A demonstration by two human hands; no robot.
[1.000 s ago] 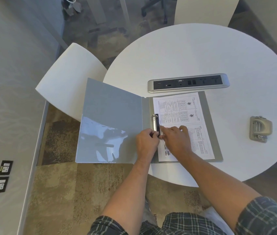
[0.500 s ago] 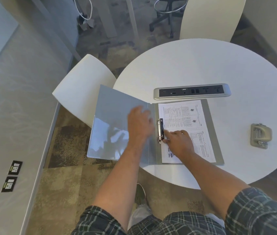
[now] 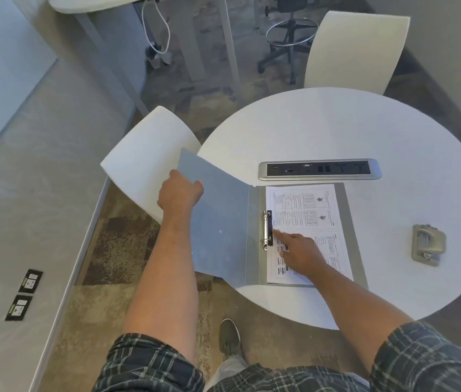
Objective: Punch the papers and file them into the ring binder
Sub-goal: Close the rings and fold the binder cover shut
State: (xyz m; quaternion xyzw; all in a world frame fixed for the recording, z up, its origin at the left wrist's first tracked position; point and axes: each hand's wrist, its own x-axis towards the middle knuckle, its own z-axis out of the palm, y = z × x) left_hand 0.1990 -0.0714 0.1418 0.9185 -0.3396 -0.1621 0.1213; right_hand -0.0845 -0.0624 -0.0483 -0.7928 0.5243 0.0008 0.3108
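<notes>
Papers (image 3: 312,219) lie filed on the rings in the ring binder (image 3: 254,236), at the table's (image 3: 336,128) near left edge. Left hand (image 3: 179,192) grips the raised front cover's outer edge, apparently to swing it shut, while right hand (image 3: 302,254), fingers relaxed and forefinger extended, presses the sheets flat beside the ring clip (image 3: 267,229).

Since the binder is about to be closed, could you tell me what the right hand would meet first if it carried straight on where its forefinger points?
Probably the black ring mechanism; the right hand already points at it across the paper.
</notes>
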